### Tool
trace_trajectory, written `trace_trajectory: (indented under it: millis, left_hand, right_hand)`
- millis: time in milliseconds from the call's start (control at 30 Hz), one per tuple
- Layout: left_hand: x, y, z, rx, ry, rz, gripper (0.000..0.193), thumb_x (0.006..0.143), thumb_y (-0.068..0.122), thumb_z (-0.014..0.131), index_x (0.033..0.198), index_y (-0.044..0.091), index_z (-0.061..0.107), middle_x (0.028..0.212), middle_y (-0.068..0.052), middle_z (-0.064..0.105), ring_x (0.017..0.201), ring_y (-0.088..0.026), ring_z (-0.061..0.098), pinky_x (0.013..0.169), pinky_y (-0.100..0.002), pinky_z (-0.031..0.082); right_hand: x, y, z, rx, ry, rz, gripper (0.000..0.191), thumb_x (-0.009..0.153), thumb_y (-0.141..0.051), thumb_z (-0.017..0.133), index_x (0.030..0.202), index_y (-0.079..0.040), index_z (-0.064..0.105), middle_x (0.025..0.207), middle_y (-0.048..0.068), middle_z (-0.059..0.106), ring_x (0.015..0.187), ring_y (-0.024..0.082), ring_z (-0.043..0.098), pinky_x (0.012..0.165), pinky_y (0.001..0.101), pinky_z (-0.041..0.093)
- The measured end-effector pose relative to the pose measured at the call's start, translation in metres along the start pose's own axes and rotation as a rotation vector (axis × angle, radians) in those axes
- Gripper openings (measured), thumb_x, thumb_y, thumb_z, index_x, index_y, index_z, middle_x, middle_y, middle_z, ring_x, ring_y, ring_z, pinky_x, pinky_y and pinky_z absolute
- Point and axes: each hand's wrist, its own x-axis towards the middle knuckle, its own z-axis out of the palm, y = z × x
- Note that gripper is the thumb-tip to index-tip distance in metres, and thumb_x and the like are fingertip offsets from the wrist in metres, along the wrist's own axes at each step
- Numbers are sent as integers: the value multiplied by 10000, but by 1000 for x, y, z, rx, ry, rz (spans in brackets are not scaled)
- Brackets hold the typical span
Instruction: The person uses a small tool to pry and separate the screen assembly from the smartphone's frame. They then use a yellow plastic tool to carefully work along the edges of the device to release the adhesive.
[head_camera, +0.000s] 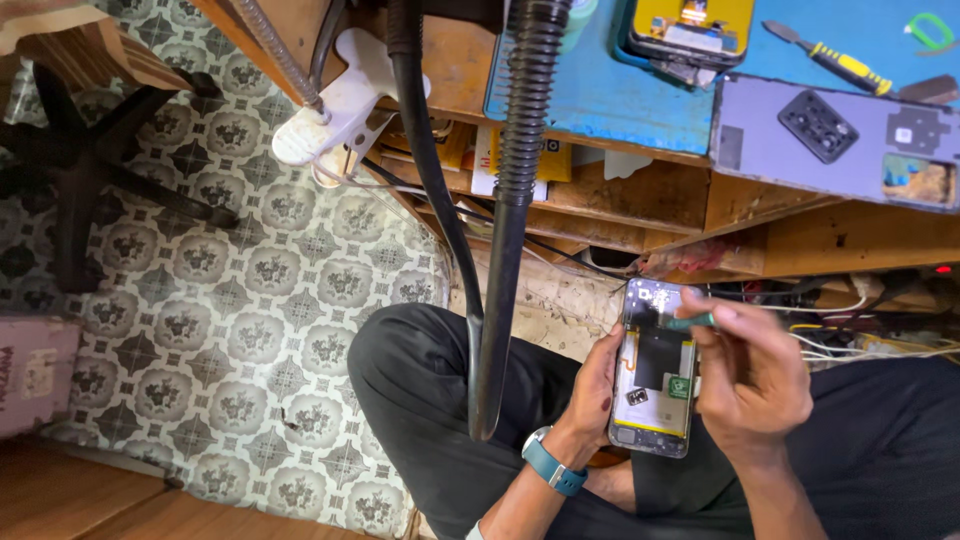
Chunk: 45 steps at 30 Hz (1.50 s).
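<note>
**Opened phone held over the lap, tool at its upper edge**

From my remote seat, I log the view from left to right.

Far left: a dark chair base (75, 160) stands on the patterned floor (250, 330). A white clamp (335, 105) grips the table (440, 60) edge, and a black corrugated hose (515, 180) hangs down from there to just above the person's left knee.

Centre: the left hand (592, 395) is grasping an opened phone (655, 368) by its left long edge, thumb side wrapped round the frame, with a teal watch (553, 465) on the wrist. The phone has its back cover off (inner parts and a dark battery area face the camera) and is held upright over the lap, below the table edge and well apart from the table top.

Right of centre: the right hand (755, 380) is clenched round a slim teal-handled tool (692, 322), pinched between thumb and forefinger. The tool lies across the phone's upper right part; I cannot tell whether its tip touches the board.

Above, on the table: a blue mat (600, 90), a second device with a yellow frame (690, 30), a yellow-handled screwdriver (840, 62), and a lilac back cover (835, 140) lying inner side up at the table's edge.
</note>
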Motion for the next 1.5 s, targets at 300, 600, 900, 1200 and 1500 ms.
trace_trajectory:
  millis: [300, 600, 900, 1200, 1500]
  left_hand:
    - [-1, 1, 1, 24, 21, 7, 486, 1172, 402, 341, 1463, 51, 510, 1282, -88, 688, 1095, -162, 702, 977, -314, 580]
    - [0, 4, 7, 52, 15, -6, 501, 1153, 397, 323, 1492, 67, 488, 1325, -91, 661, 1147, -165, 688, 1000, -329, 576]
    - [-1, -1, 2, 43, -25, 0, 509, 1187, 413, 317, 1488, 42, 494, 1314, -98, 662, 1139, -174, 676, 1005, -329, 560]
    - [-4, 9, 11, -7, -10, 68, 503, 1159, 413, 291, 1486, 77, 474, 1304, -121, 648, 1116, -186, 679, 986, -339, 576]
    - [-2, 6, 6, -10, -3, 74, 501, 1169, 401, 294, 1491, 65, 481, 1313, -116, 653, 1124, -177, 676, 987, -319, 572]
  right_hand:
    - [-7, 4, -6, -5, -71, 114, 646, 987, 140, 599, 1483, -106, 266, 1349, 273, 606, 1119, 336, 703, 898, 328, 629]
    - [-5, 3, -11, 216, 36, 318, 804, 1039, 149, 543, 1633, -136, 82, 1288, 230, 556, 1137, 343, 703, 940, 417, 662]
    - [-14, 2, -3, 239, -33, 239, 819, 1029, 156, 543, 1626, -169, 86, 1320, 227, 555, 1114, 332, 720, 897, 373, 667]
    - [-28, -15, -8, 76, -240, 266, 567, 817, 143, 693, 1353, 103, 512, 1293, 140, 398, 1067, 240, 704, 856, 306, 626]
    - [-31, -2, -12, -47, -265, 132, 686, 807, 118, 713, 1424, 123, 413, 1225, 111, 491, 1050, 237, 690, 791, 292, 626]
